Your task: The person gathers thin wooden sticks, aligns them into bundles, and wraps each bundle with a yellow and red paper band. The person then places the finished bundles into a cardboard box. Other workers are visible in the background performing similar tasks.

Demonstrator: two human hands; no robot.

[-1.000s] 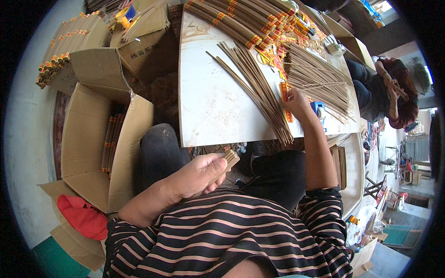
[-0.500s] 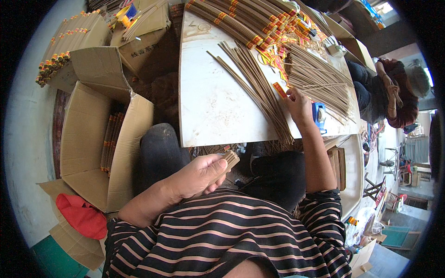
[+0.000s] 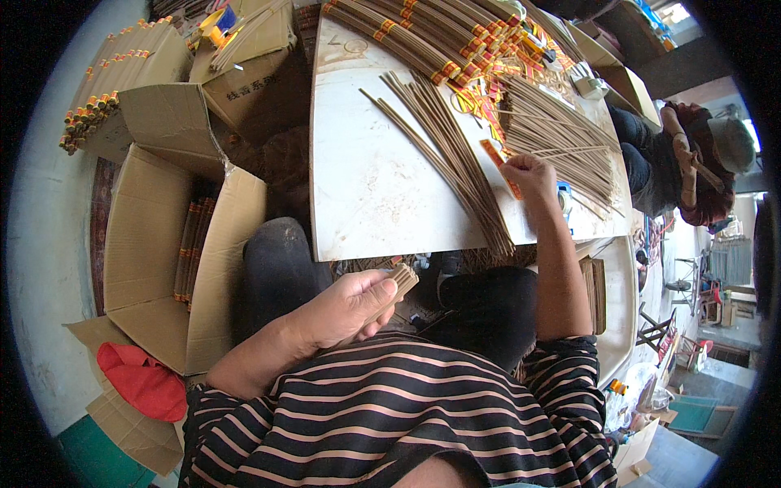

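Observation:
My left hand (image 3: 350, 302) is closed around a bundle of incense sticks (image 3: 403, 279), whose ends stick out past the thumb above my lap. Over the table's right part, my right hand (image 3: 533, 175) pinches a red and yellow paper strip (image 3: 493, 152). Beside that hand, loose brown incense sticks (image 3: 455, 154) lie in a long slanting pile that reaches the near table edge. A broader pile of sticks (image 3: 557, 134) lies just right of the hand. Partly behind my right wrist is a blue tape dispenser (image 3: 564, 195).
Wrapped incense bundles (image 3: 423, 41) are stacked on the white table's (image 3: 358, 195) far side. An open cardboard box (image 3: 150, 236) holding bundles stands left of my knee. More bundles (image 3: 122, 73) lie on a box behind it. Another person (image 3: 691, 163) sits at the right.
My right hand has drawn the paper strip a little nearer and turned it, so more of its length shows. The left hand and its bundle have stayed about where they were.

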